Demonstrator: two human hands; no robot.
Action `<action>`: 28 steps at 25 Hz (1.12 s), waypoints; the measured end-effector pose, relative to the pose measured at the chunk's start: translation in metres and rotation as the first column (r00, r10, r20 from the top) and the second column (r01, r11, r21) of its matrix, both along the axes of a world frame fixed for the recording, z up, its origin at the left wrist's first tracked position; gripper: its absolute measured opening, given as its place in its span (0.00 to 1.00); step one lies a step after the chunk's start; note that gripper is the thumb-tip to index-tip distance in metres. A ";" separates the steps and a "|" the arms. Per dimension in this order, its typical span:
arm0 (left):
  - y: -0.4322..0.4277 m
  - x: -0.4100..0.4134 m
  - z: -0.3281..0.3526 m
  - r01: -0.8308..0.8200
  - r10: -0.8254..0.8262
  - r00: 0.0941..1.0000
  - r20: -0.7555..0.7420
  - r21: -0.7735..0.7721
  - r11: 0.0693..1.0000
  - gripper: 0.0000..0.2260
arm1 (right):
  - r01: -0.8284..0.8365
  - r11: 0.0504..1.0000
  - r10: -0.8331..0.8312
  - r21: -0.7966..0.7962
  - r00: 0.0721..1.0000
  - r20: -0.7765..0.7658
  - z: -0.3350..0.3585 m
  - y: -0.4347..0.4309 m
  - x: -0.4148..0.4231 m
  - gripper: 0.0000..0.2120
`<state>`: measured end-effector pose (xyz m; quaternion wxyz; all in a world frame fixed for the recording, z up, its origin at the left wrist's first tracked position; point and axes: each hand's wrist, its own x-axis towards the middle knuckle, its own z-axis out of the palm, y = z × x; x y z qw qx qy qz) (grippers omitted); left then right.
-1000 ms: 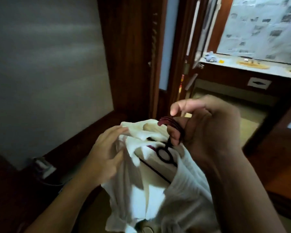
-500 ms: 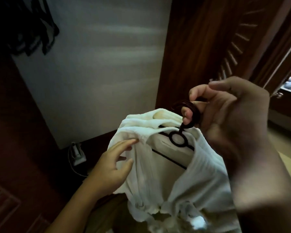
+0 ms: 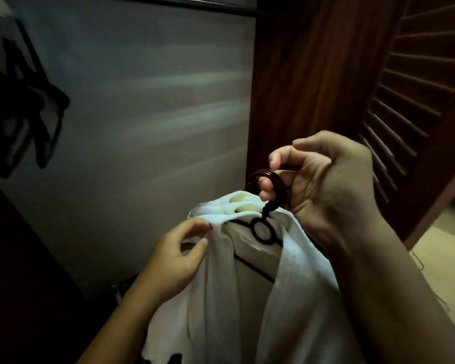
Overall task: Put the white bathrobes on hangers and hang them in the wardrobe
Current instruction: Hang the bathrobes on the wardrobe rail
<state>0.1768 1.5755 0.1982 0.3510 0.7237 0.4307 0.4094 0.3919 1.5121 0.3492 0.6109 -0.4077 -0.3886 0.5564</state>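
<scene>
Robe (image 3: 247, 298): white ribbed cloth, draped on a hanger (image 3: 264, 172) at 6 o'clock in view, long axis vertical, collar uppermost. Hanger: glossy dark red-brown, curved hook with its tip toward 9 o'clock and a ring below the neck. Right hand (image 3: 326, 187): fingers curled round the hook, one through its bend. Left hand (image 3: 174, 258): thumb and fingertips pinching the robe's shoulder fold at 9 o'clock of the hook. Louvred wooden door (image 3: 405, 114) at 2 o'clock.

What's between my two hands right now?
Head view: the white bathrobe, draped on the hanger, lies between the left hand and right hand.
</scene>
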 end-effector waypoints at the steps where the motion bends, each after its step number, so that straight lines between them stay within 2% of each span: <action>1: 0.011 -0.003 0.002 0.012 -0.012 0.999 0.030 0.019 1.000 0.10 | -0.018 1.000 0.018 0.015 1.000 -0.007 0.006 0.008 -0.003 0.15; 6: 0.059 -0.009 0.034 0.044 -0.039 0.944 0.328 -0.007 0.999 0.16 | -0.104 0.988 0.103 0.112 0.994 0.023 0.034 0.062 -0.026 0.16; 8: 0.079 -0.011 0.056 -0.018 0.022 0.959 0.281 -0.015 1.000 0.15 | -0.129 0.981 0.126 0.144 0.992 0.029 0.045 0.086 -0.037 0.14; 10: 0.094 -0.016 0.083 -0.130 0.128 0.983 0.129 0.007 0.992 0.14 | -0.157 0.972 0.155 0.173 0.988 0.025 0.056 0.113 -0.046 0.10; 11: 0.098 -0.019 0.098 -0.194 0.189 0.980 0.061 0.075 0.978 0.15 | -0.182 0.968 0.178 0.175 0.983 0.036 0.061 0.128 -0.051 0.07; 13: 0.099 -0.020 0.129 -0.275 0.292 0.956 -0.005 0.318 0.907 0.14 | -0.228 0.956 0.222 0.184 0.974 0.053 0.069 0.156 -0.064 0.05; 14: 0.099 -0.016 0.140 -0.276 0.303 0.953 0.009 0.436 0.857 0.12 | -0.245 0.946 0.243 0.214 0.969 0.038 0.071 0.171 -0.069 0.07; 17: 0.118 0.008 0.164 -0.284 0.320 0.946 0.056 0.621 0.730 0.11 | -0.240 0.920 0.247 0.308 0.969 0.017 0.081 0.214 -0.076 0.15; 19: 0.145 0.026 0.173 -0.395 0.401 0.903 0.155 0.667 0.632 0.14 | -0.260 0.907 0.267 0.332 0.963 0.026 0.095 0.240 -0.072 0.17; 21: 0.180 0.034 0.178 -0.508 0.459 0.846 0.272 0.672 0.538 0.12 | -0.278 0.900 0.281 0.337 0.959 0.041 0.105 0.262 -0.068 0.17; 26: 0.246 0.034 0.191 -0.572 0.575 0.750 0.326 0.756 0.317 0.06 | -0.364 0.874 0.357 0.321 0.930 0.084 0.121 0.315 -0.075 0.14; 28: 0.264 0.029 0.200 -0.627 0.600 0.700 0.389 0.737 0.253 0.06 | -0.349 0.874 0.322 0.338 0.937 0.136 0.126 0.337 -0.078 0.11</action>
